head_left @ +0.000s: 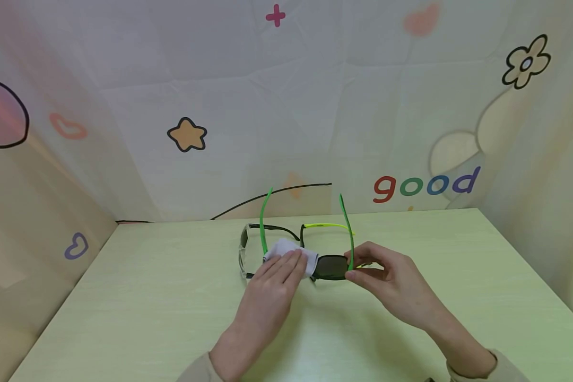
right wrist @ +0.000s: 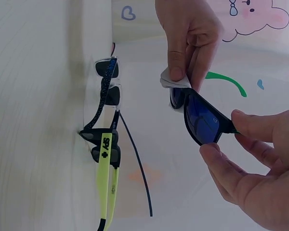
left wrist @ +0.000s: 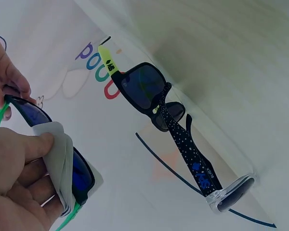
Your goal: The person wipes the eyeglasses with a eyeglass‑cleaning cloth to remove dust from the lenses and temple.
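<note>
Black-framed sunglasses [head_left: 332, 267] with bright green temples and blue-tinted lenses are held up over the table, temples unfolded. My left hand [head_left: 272, 297] pinches a pale grey-white cloth [head_left: 284, 247] around one lens, thumb on one face and fingers on the other. That lens is partly hidden under the cloth. At the opposite end, my right hand [head_left: 396, 281] grips the frame by its outer corner, near the hinge. In the right wrist view the uncovered blue lens [right wrist: 203, 120] faces the camera.
Behind the held pair, two other sunglasses stand on the table [head_left: 138, 297]: one with a clear frame [left wrist: 231, 195] and speckled dark temples, one black [left wrist: 143, 86] with yellow temples. A printed curtain [head_left: 267, 106] hangs along the table's back edge.
</note>
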Motion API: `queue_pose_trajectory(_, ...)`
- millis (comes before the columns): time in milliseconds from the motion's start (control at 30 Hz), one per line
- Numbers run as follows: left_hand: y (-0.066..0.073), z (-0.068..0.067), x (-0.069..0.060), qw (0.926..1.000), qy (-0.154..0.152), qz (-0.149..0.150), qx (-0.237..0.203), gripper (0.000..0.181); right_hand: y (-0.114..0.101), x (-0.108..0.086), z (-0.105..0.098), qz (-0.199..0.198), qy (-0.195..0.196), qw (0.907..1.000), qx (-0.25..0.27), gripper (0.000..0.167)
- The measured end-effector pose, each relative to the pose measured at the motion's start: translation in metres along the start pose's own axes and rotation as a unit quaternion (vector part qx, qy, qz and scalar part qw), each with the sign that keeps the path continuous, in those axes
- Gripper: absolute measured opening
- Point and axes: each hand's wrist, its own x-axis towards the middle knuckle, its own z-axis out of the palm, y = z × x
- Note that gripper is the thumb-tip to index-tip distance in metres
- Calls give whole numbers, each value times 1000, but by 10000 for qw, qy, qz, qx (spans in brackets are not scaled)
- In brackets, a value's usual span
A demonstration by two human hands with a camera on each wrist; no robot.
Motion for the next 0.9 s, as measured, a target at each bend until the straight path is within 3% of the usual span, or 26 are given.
queue_pose_trajectory(433,1,0,0,9947,-269,-68,991,45,1,0,0,-1,-65,9999,-142,18)
queue_pose_trajectory(667,-1,0,-3,9872,-638,-76,1460,42,1,0,0,-16,-84,9997,-218,17)
queue_pose_trajectory(900,-4,1,-5,9866,-671,3,1487,41,1,-1,0,-7,-121,9996,-269,17)
